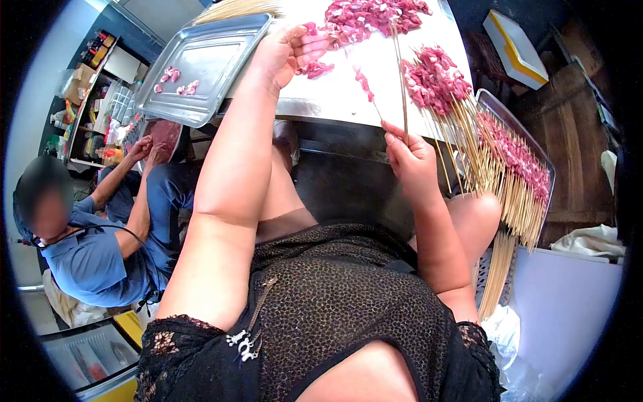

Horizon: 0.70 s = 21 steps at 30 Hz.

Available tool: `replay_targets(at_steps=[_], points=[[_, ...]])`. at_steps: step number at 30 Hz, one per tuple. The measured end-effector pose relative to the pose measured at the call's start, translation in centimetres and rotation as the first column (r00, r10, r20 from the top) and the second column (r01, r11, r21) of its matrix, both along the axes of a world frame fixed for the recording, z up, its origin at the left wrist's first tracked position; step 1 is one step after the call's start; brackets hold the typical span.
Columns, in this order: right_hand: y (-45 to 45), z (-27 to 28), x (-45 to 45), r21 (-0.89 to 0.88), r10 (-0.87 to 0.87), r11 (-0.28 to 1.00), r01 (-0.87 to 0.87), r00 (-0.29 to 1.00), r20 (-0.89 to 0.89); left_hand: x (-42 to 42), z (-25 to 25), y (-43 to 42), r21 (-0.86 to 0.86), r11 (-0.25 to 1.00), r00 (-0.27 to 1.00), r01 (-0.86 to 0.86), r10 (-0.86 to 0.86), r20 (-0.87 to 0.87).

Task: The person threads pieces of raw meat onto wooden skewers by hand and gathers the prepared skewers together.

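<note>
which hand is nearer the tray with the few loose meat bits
Left. The left hand is just right of the tray; the right hand is farther right, holding skewers.

The thin skewer (pixel 377 112) in my right hand (pixel 410 161) slants up and leftward over the white tabletop (pixel 331 94), small pinkish-red meat pieces (pixel 364 84) threaded partway along it. In the same grip, thin brown sticks (pixel 404 94) run nearly straight up the view, bare along their visible length, their far ends over the meat pile (pixel 375 17). Raw, moist red chunks (pixel 315 69) lie beside my left hand (pixel 291 57).
</note>
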State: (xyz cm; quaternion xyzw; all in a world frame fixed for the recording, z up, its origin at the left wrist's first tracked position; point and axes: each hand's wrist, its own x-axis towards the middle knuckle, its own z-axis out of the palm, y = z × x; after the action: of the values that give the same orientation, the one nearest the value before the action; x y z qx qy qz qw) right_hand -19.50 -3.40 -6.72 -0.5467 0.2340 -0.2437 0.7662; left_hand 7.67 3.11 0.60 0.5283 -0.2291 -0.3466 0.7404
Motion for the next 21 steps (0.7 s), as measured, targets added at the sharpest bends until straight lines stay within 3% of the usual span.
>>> replay_targets(at_steps=[3,5,8,11,21], points=[[0.0,0.0,0.0,-0.06,0.009,0.998,-0.01,1.0,-0.024,-0.7,0.2,-0.4,0.022,1.0,0.998,-0.003,0.004,-0.065],[-0.1,-0.3,0.0,-0.074,0.02,0.997,-0.022,1.0,-0.018,-0.7,0.1,-0.5,-0.107,0.977,0.966,0.186,-0.202,-0.164],[0.1,-0.3,0.2,-0.131,0.004,0.991,-0.01,0.999,-0.05,-1.4,-0.2,-1.1,-0.005,0.991,0.99,0.137,-0.137,-0.038],[0.3,-0.2,0.2,-0.157,0.008,0.987,-0.019,0.998,-0.068,-1.2,-0.9,-1.3,-0.023,0.994,0.994,0.103,-0.103,-0.032],[0.1,-0.6,0.2,-0.165,0.024,0.986,-0.033,0.998,-0.056,-3.0,0.1,-1.6,-0.127,0.987,0.98,0.099,-0.119,-0.16]])
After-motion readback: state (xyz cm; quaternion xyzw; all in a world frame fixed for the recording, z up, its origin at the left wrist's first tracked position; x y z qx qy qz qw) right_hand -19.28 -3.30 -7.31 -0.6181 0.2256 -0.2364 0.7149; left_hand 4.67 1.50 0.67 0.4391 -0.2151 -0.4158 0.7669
